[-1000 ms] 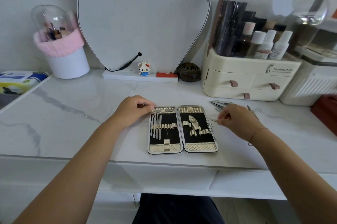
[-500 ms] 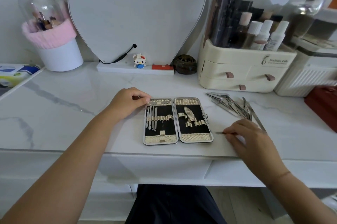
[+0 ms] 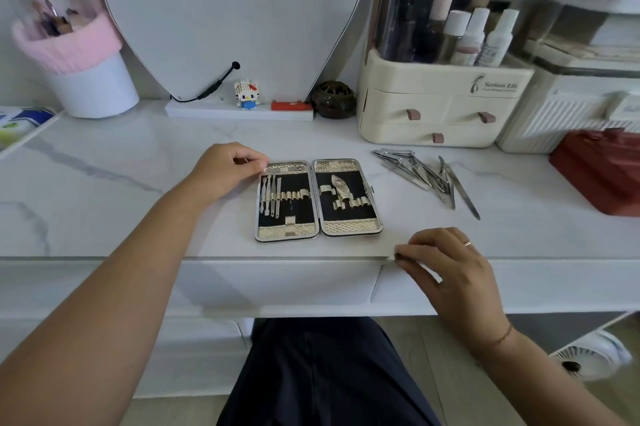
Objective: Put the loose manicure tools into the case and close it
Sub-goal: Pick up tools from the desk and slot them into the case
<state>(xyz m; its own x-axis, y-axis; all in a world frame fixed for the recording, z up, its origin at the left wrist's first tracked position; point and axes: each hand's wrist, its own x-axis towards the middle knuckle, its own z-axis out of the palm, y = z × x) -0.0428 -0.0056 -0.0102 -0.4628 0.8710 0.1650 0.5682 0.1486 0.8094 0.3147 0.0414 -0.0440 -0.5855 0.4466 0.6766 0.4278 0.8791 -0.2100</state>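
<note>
Though the case [image 3: 318,198] lies open, left fingers [image 3: 250,160] tight on its corner, right fingers' [image 3: 422,247] hold, if any, indiscernible.

Cream organizer [image 3: 440,106] w/ bottles [image 3: 478,37], mirror [image 3: 232,9], pink-trimmed brush cup [image 3: 93,86], red box [image 3: 602,172]

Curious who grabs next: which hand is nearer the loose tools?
Right. Right hand rests just in front of the loose tools; left hand is beyond the case, touching it.
</note>
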